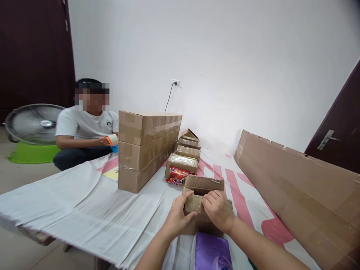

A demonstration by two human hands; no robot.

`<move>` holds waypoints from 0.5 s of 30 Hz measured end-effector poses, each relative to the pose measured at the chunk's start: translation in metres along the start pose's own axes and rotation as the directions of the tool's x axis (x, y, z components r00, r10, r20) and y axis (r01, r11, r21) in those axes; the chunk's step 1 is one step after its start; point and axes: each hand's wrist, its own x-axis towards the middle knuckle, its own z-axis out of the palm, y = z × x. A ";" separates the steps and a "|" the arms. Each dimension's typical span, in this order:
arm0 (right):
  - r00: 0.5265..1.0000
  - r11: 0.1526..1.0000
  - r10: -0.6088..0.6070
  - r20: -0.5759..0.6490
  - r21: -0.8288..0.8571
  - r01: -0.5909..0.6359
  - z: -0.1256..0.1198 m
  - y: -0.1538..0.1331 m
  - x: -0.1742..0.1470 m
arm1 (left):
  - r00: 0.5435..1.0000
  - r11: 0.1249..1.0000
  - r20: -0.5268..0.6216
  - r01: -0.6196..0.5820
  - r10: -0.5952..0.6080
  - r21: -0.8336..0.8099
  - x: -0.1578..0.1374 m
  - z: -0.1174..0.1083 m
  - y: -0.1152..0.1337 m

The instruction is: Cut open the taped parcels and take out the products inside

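A small cardboard box stands in front of me, its far flap raised and a tape-covered flap nearer me. My left hand grips the box at its left side, with the thumb and forefinger around the taped part. On the right, my right hand is closed over the box's top edge, fingers curled at the flap; the fingertips are partly hidden. Just beyond the box lies a red food packet. A purple packet sits on the near side, below my hands.
Stacked taped cartons stand left of centre. Several smaller boxes form a row toward the wall. A long cardboard panel borders the right. Across the cloth-covered table sits a person holding a tape roll, beside a fan.
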 end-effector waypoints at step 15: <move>0.670 0.697 0.642 0.373 0.082 -0.713 -0.003 0.010 -0.219 | 0.993 0.993 0.069 0.088 -0.094 0.085 0.010 0.003 0.013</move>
